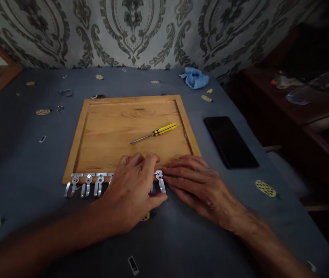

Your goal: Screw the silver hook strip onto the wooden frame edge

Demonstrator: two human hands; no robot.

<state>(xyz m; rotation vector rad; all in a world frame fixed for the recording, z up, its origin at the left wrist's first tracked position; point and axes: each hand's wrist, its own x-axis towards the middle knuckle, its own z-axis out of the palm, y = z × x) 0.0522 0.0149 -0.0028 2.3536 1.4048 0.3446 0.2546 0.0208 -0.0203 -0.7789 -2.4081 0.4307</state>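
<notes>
A wooden board (129, 116) with a raised frame lies on the cloth-covered table. Along its near edge runs a metal hook rail (100, 180), its hooks pointing toward me. My left hand (135, 189) is curled over the middle of this rail, thumb along the near side by the end hook; the palm hides several hooks. At the board's near right corner rests my right hand (199, 185), fingers stretched out together, with their tips touching or very close to the rail's right end. A screwdriver (164, 129) with a yellow-and-black handle lies on the board, beyond both hands.
Right of the board lies a black phone (230, 142). A crumpled blue cloth (195, 78) sits at the back right. A loose hook (66, 92) and a few small screws (60, 109) lie at the back left. The table's right edge slopes past the phone.
</notes>
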